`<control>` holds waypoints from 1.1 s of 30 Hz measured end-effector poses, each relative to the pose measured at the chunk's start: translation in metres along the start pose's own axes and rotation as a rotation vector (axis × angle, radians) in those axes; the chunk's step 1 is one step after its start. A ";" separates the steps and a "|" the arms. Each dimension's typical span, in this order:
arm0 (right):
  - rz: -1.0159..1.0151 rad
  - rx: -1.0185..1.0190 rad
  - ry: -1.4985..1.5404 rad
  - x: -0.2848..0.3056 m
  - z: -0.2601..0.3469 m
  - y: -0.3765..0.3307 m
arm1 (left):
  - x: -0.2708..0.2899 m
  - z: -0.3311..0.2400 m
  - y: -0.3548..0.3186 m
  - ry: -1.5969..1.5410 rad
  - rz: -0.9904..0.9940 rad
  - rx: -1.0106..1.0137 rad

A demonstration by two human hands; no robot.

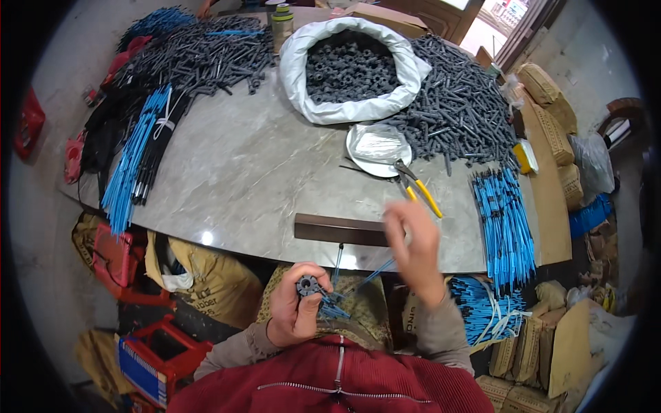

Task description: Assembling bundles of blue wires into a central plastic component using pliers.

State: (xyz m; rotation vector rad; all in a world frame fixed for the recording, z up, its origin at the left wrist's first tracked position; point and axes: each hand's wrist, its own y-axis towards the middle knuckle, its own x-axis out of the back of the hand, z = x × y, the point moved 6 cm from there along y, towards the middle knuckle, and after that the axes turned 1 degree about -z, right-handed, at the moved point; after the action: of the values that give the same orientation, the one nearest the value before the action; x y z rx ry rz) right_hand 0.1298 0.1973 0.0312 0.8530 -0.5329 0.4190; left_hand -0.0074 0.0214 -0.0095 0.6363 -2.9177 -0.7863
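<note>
My left hand (pixel 295 303), low in front of my body, is closed around a dark grey round plastic hub (pixel 307 285) with a hole in its middle and notches around its rim. Thin blue rods (pixel 334 310) fan out beside it over my lap; whether they are joined to the hub is hidden. My right hand (pixel 416 248) is raised over the table's near edge, its fingers smeared by motion, so I cannot make out anything in them. It partly covers the right end of a dark brown bar (pixel 337 229) lying along the edge. Yellow-handled pincers (pixel 421 193) lie just beyond.
A white sack (pixel 296 69) of grey hubs stands at the back, between heaps of grey plastic pieces (pixel 458 103). A white plate (pixel 377 167) holds a clear bag of pins. Blue rod bundles (pixel 505 230) lie right and left. Red stools (pixel 165 354) and sacks stand below.
</note>
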 end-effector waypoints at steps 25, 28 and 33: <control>0.639 0.146 -0.084 0.033 0.064 -0.006 | -0.007 -0.011 -0.005 0.035 0.049 -0.045; 0.600 0.252 -0.223 0.031 0.075 -0.008 | -0.007 -0.014 -0.007 0.038 0.058 -0.064; 0.539 0.355 -0.395 0.025 0.084 -0.009 | -0.005 -0.018 -0.009 0.080 0.042 -0.071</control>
State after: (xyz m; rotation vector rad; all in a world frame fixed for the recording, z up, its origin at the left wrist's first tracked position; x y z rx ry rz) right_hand 0.1319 0.1284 0.0867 1.1410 -1.0853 0.8631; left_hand 0.0032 0.0078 0.0017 0.5843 -2.8074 -0.8350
